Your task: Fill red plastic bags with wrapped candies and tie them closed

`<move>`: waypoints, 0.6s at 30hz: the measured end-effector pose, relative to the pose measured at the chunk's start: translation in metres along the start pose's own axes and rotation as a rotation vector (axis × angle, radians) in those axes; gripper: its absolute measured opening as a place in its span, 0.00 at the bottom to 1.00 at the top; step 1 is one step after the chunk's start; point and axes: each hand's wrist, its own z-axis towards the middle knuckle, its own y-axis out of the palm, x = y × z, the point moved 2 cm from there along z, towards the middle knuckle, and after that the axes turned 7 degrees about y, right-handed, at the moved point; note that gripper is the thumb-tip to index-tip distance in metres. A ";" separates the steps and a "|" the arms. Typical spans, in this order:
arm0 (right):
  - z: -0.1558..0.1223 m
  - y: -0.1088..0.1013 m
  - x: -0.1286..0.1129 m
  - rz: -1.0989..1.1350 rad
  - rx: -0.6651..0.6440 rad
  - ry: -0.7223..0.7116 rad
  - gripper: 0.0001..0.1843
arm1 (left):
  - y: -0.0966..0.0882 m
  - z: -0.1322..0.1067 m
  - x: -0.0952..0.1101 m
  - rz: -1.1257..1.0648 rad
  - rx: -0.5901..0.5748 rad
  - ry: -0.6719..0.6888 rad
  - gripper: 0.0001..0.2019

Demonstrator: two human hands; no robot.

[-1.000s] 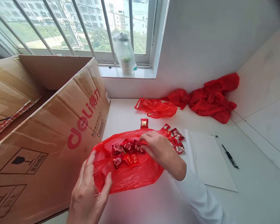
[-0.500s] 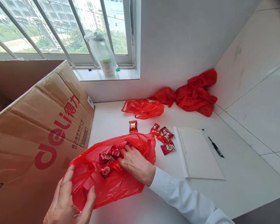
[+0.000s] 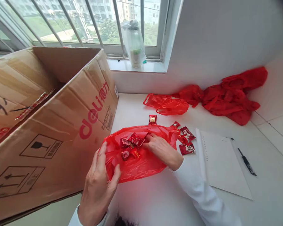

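Observation:
A red plastic bag (image 3: pixel 153 168) lies spread with its mouth open on the white table, and several red-wrapped candies (image 3: pixel 135 138) rest inside it. My left hand (image 3: pixel 100 177) grips the bag's left edge between thumb and fingers. Reaching into the bag from the right, my right hand (image 3: pixel 160 149) has its fingertips closed on a dark red wrapped candy (image 3: pixel 145 140), partly hidden by the fingers. Just beyond the bag's rim lies a candy with a gold label (image 3: pixel 152 119). More wrapped candies (image 3: pixel 187 148) sit in a loose group to the right.
A large open cardboard box (image 3: pixel 68 125) stands at the left. Another red plastic bag (image 3: pixel 171 105) and a bunched red cloth-like bag (image 3: pixel 231 97) lie along the wall. At the right are white paper (image 3: pixel 223 160) and a black pen (image 3: pixel 247 161). A bagged bottle (image 3: pixel 135 47) stands on the windowsill.
The view has swung left, bringing more of the cardboard box into sight. My right hand's fingers have drawn in around a candy. My left hand stays on the bag's edge.

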 end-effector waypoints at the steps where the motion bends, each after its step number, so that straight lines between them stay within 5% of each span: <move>1: -0.002 -0.002 0.002 0.018 -0.010 0.002 0.10 | 0.000 -0.001 0.001 0.012 -0.005 0.005 0.28; 18: -0.003 0.005 -0.003 0.072 0.016 -0.054 0.13 | 0.000 -0.008 0.004 -0.033 -0.104 -0.066 0.27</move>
